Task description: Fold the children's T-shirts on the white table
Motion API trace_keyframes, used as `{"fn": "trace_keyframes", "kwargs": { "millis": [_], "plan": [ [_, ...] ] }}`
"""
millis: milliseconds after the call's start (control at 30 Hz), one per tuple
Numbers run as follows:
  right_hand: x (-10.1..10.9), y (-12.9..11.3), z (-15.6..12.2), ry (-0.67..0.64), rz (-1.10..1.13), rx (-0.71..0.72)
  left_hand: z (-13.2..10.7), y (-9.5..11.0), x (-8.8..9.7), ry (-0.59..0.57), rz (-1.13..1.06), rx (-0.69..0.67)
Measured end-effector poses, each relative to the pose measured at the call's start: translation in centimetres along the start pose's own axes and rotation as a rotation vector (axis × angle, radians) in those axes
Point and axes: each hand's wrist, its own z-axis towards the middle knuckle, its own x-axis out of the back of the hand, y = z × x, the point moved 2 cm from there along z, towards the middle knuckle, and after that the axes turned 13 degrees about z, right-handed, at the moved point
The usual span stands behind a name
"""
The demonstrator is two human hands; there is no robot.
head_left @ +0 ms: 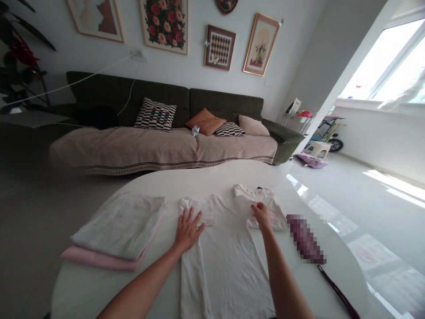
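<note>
A white T-shirt (pixel 232 266) lies spread on the white table, its left side turned inward in a long fold. My left hand (pixel 188 230) rests flat on the folded-in sleeve near the top, fingers spread. Closed in a pinch, my right hand (pixel 260 215) holds the shirt's other sleeve at the upper right, slightly raised from the table. Just behind that hand is a folded white garment (pixel 274 199) with a faint pink print, partly covered by the hand and sleeve.
A folded grey-white cloth (pixel 122 226) lies over a pink one (pixel 99 260) at the left of the table (pixel 212 179). To the right lie a blurred-out purple item (pixel 303 239) and a dark handle (pixel 338 290). A sofa (pixel 159 148) with cushions stands behind.
</note>
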Motion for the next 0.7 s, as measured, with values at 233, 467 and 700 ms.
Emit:
{"fn": "trace_keyframes", "kwargs": {
  "millis": [233,467,700],
  "plan": [
    [-5.2,-5.5,-5.7,-0.024,0.049,0.255,-0.1,0.1,-0.1,0.007,-0.001,0.012],
    [-11.9,-9.6,-14.4,-0.464,0.114,0.490,-0.3,-0.4,-0.4,0.000,0.051,-0.080],
    [0.2,-1.6,-18.7,-0.497,-0.162,0.270,0.1,-0.1,-0.8,-0.024,-0.032,0.005]
  ]
}}
